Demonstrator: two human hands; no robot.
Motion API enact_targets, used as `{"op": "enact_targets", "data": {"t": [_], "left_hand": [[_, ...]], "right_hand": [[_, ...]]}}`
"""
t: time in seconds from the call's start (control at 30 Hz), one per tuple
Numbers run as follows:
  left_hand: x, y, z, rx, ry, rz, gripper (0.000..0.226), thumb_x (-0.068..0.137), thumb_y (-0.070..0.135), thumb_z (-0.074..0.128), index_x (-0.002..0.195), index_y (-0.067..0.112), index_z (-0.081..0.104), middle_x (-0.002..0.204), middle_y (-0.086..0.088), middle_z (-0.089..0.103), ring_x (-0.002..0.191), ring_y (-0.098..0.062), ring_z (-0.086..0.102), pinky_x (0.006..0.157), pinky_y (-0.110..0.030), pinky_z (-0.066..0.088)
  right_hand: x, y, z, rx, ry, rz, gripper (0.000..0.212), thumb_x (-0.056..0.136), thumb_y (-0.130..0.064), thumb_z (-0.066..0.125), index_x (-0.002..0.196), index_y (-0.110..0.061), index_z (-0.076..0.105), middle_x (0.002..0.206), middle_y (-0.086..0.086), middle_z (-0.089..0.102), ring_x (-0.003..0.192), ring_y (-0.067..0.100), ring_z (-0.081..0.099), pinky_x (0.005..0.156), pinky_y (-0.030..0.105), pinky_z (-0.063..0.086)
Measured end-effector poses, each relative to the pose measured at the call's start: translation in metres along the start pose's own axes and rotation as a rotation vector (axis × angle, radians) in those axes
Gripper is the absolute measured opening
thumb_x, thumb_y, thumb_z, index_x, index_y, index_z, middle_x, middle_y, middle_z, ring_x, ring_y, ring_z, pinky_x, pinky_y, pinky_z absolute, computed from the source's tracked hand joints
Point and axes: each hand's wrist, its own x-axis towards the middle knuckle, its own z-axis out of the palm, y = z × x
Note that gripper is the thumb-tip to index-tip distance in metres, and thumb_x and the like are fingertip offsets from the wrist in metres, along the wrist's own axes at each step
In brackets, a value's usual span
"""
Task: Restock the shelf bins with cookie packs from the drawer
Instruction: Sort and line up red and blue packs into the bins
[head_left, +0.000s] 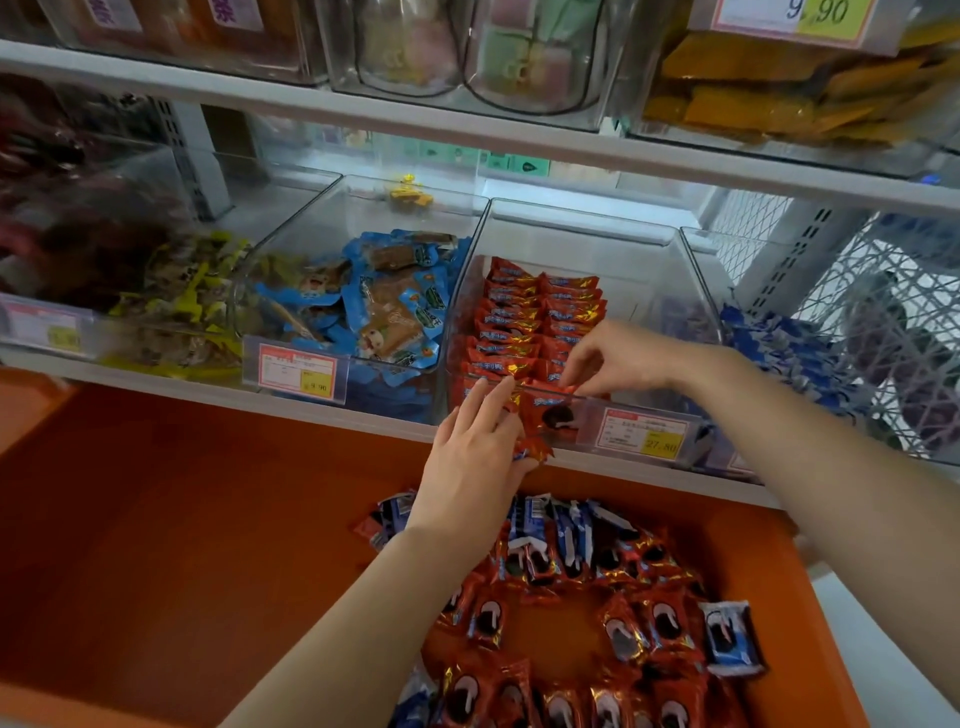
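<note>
Step in hand, as I judge it: seating red packs into clear bin (582, 232); rows inside reach nearly to front wall.
Left hand (475, 449) at bin's front wall, palm down, fingers curled over spare pack (533, 451).
Right hand (621, 358) reaches over that wall, wrist bent, pinching front pack (550, 411) by top edge.
Next, I reckon: tuck it upright behind wall, then fetch loose packs (623, 618) from drawer (208, 519) below bin.

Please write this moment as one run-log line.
phase: restocking | left hand: holds red packs | right hand: pinches red pack at bin rim | drawer: loose packs
</note>
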Motion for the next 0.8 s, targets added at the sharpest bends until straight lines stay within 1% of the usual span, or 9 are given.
{"op": "enact_targets", "data": {"t": [0.07,0.2,0.3,0.37,0.47,0.53,0.63,0.73,0.8], "left_hand": [[0.0,0.0,0.0,-0.021,0.009,-0.001,0.039,0.097,0.037,0.047,0.132,0.019,0.047,0.159,0.008,0.008,0.146,-0.012,-0.004,0.117,-0.031,0.012],[0.0,-0.001,0.0,-0.004,0.003,-0.001,0.041,0.097,0.038,0.047,0.134,0.02,0.045,0.159,0.008,0.007,0.146,-0.012,-0.004,0.117,-0.03,0.012],[0.0,0.0,-0.001,0.005,0.002,-0.002,0.042,0.098,0.038,0.046,0.136,0.02,0.044,0.159,0.009,0.006,0.146,-0.012,-0.005,0.117,-0.03,0.011],[0.0,-0.001,-0.001,0.012,0.007,-0.003,0.043,0.098,0.038,0.046,0.137,0.02,0.042,0.159,0.009,0.004,0.146,-0.012,-0.005,0.117,-0.03,0.01],[-0.001,-0.001,0.0,0.013,0.007,-0.001,0.044,0.098,0.038,0.045,0.138,0.02,0.042,0.159,0.009,0.003,0.146,-0.011,-0.006,0.117,-0.029,0.009],[-0.001,-0.001,0.0,0.016,0.002,0.001,0.043,0.098,0.038,0.045,0.137,0.02,0.042,0.159,0.009,0.002,0.146,-0.012,-0.007,0.117,-0.029,0.009],[-0.002,0.0,0.001,0.019,0.002,0.004,0.042,0.098,0.038,0.046,0.135,0.02,0.044,0.159,0.009,0.003,0.146,-0.012,-0.006,0.117,-0.03,0.009],[-0.001,0.0,0.0,-0.088,0.026,0.003,0.032,0.096,0.037,0.051,0.123,0.02,0.053,0.156,0.008,0.018,0.145,-0.012,0.006,0.116,-0.032,0.016],[-0.001,0.003,-0.002,-0.28,0.094,-0.059,0.023,0.093,0.034,0.057,0.11,0.019,0.058,0.139,0.007,0.041,0.133,-0.014,0.033,0.108,-0.032,0.034]], "right_hand": [[0.002,0.001,0.002,0.009,-0.027,0.013,0.019,0.081,-0.011,0.072,0.099,-0.017,0.074,0.094,-0.006,0.069,0.084,0.007,0.062,0.076,0.018,0.05],[0.008,0.002,0.01,-0.045,-0.076,0.033,0.017,0.078,-0.015,0.076,0.094,-0.02,0.075,0.088,-0.009,0.069,0.086,0.012,0.064,0.084,0.03,0.054],[0.005,0.002,0.008,-0.019,-0.093,0.064,0.017,0.09,-0.023,0.064,0.099,-0.013,0.074,0.094,0.002,0.072,0.079,0.013,0.061,0.079,0.029,0.052],[-0.002,-0.003,0.008,0.032,-0.013,0.081,0.041,0.095,-0.04,0.049,0.102,-0.006,0.072,0.09,0.006,0.069,0.075,0.015,0.058,0.074,0.03,0.047],[-0.021,-0.013,0.02,0.101,0.165,0.045,0.06,0.096,-0.052,0.028,0.107,-0.011,0.07,0.104,0.004,0.069,0.088,0.015,0.063,0.088,0.031,0.048],[-0.032,-0.017,0.028,0.03,0.173,0.021,0.085,0.086,-0.066,0.014,0.106,-0.004,0.069,0.086,0.006,0.07,0.085,0.022,0.067,0.089,0.038,0.051],[-0.036,-0.014,0.031,-0.016,0.16,0.058,0.098,0.078,-0.068,0.006,0.108,0.002,0.067,0.052,-0.001,0.045,0.075,0.028,0.066,0.084,0.042,0.051],[-0.042,-0.018,0.031,0.057,0.161,0.044,0.087,0.08,-0.067,0.008,0.121,-0.014,0.064,0.091,0.005,0.069,0.102,0.022,0.064,0.096,0.041,0.047],[-0.049,-0.02,0.035,0.104,0.243,-0.015,0.066,0.09,-0.06,0.018,0.123,-0.02,0.059,0.121,0.001,0.063,0.115,0.016,0.056,0.1,0.037,0.044]]}}
